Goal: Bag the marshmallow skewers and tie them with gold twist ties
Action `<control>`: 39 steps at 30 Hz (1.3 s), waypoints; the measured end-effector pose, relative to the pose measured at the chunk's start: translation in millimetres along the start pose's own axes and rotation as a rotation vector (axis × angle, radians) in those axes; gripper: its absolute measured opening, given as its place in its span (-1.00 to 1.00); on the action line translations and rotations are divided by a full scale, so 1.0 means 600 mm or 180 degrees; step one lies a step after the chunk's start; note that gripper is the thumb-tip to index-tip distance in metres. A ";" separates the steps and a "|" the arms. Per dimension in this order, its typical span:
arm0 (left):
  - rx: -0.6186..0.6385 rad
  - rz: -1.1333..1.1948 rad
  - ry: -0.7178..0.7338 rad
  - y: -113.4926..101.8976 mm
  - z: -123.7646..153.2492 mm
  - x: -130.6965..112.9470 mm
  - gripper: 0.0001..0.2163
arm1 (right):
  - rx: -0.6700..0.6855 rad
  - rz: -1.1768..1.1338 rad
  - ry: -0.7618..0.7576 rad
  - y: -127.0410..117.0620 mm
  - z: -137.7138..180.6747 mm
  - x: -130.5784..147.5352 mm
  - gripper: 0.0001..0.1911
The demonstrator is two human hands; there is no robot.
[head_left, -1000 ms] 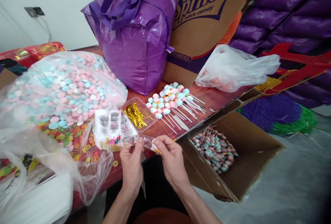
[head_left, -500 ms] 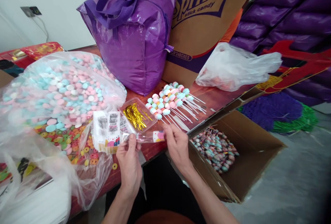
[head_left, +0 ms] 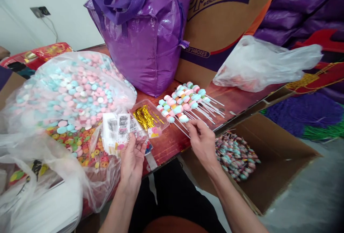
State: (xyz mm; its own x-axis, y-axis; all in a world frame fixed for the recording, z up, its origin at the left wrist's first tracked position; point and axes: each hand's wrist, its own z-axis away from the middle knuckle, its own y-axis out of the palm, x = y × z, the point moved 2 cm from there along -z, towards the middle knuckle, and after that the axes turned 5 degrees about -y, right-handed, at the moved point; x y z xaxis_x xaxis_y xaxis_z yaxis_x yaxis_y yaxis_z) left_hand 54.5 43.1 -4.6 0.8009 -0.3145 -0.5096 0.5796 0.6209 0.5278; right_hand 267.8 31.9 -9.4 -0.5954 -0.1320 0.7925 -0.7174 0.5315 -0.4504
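My left hand [head_left: 132, 159] pinches a small clear plastic wrapper [head_left: 154, 132] with a colourful printed end, between thumb and fingers. It lies across the front of a clear tray of gold twist ties [head_left: 144, 117]. Beside that hand is a stack of printed wrappers [head_left: 114, 132]. My right hand [head_left: 202, 143] is at the near end of a pile of candy sticks [head_left: 185, 98], pastel candies threaded on white sticks. Its thumb and forefinger are closed at the stick of the nearest candy stick [head_left: 183, 118]; the fingers partly hide the grip.
Left on the table [head_left: 172, 147] lies a big clear bag of pastel candies [head_left: 72, 89], with coloured ring candies [head_left: 77, 143] before it. Behind stands a purple bag [head_left: 142, 43]. An open carton [head_left: 279, 168] of wrapped candy sticks sits at right below the table. A white plastic bag [head_left: 266, 64] lies at back right.
My right hand has let go of the wrapper's printed end and moved right to the candy sticks. My left hand still holds the wrapper. The view has shifted slightly.
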 end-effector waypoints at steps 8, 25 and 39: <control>0.0049 -0.0093 0.0156 -0.001 -0.006 -0.008 -0.78 | 0.0482 -0.0363 -0.0675 -0.074 0.074 0.041 -0.89; 0.0694 -0.1021 0.1164 -0.014 0.005 0.006 -0.63 | 0.1094 -0.0605 -0.0739 -0.046 0.093 0.045 -0.85; 0.0616 -0.0780 0.1058 -0.020 0.001 0.015 -0.62 | 0.1226 -0.0471 -0.0408 -0.026 0.103 0.055 -0.81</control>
State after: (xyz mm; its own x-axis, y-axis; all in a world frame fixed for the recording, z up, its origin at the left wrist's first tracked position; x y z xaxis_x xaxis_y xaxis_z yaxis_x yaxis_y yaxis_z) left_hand 54.6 32.7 -15.1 0.5631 -0.1682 -0.8091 0.7888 0.4014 0.4656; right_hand 237.2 -32.3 -1.4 -0.4988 -0.2992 0.8134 -0.8665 0.1512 -0.4757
